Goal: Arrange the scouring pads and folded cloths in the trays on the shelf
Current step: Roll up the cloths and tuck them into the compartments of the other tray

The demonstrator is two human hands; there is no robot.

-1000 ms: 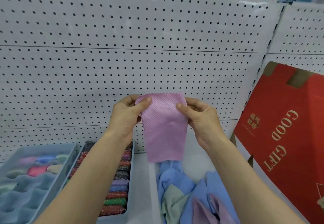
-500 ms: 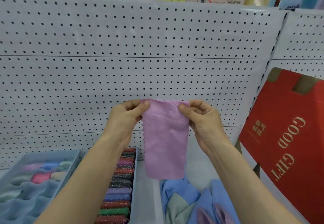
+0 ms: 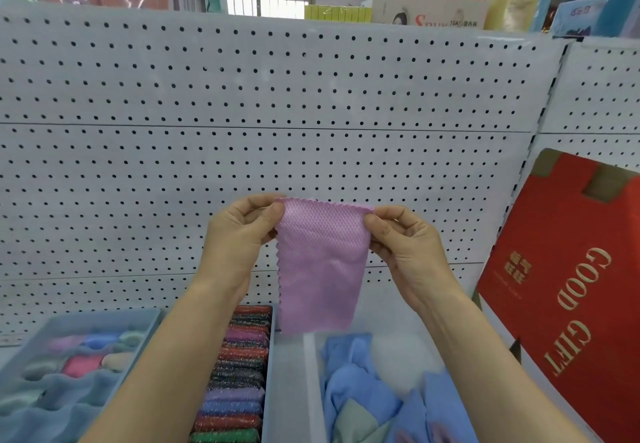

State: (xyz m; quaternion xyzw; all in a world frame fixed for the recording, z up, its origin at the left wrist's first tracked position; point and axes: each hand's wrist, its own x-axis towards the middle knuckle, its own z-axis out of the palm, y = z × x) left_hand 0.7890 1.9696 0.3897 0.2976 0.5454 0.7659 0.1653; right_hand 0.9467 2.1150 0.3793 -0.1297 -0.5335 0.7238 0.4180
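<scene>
Both hands are up in front of the pegboard point(image 3: 242, 96), holding a pink cloth point(image 3: 320, 269) by its top corners. Left hand point(image 3: 239, 234) is pinching the corner at approx 10 o'clock of the cloth, thumb in front, other fingers curled narrow behind the edge. Right hand point(image 3: 405, 245) is doing the same at approx 2 o'clock, thumb pressing the front, fingers tucked close behind. Cloth is hanging straight down w/ a zigzag edge on its left side, bottom hem dangling just above the trays.

Below, at 7 o'clock, a tray of scouring pads point(image 3: 235, 373) is sitting w/ glittery pads packed in a row. At 5 o'clock, loose blue cloths point(image 3: 360, 390) are lying in a clear tray point(image 3: 310, 390). Far left at 8 o'clock, a blue-grey tray point(image 3: 138, 324) is holding coloured sponges, blurry.

At 3 o'clock a red box point(image 3: 568, 286) is leaning, reading "GOOD GIFT" in gold; small characters beside it are too small to read.
</scene>
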